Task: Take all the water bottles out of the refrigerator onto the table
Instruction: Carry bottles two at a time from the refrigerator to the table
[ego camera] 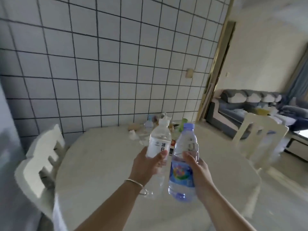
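My left hand [146, 165] grips a clear water bottle with a white label and white cap [160, 140]. A second water bottle, with a blue label and pale blue cap [183, 162], is held in my right hand [198, 172]. Both bottles hang side by side in the air above the round pale table [103, 164], tilted slightly away from me. The refrigerator is out of view, apart from perhaps a grey surface at the far left edge.
Several small items and cups [150, 125] clutter the table's far side by the tiled wall. A white chair [41, 157] stands at the left, another white chair [258, 139] at the right. A grey sofa [250, 104] lies beyond the doorway.
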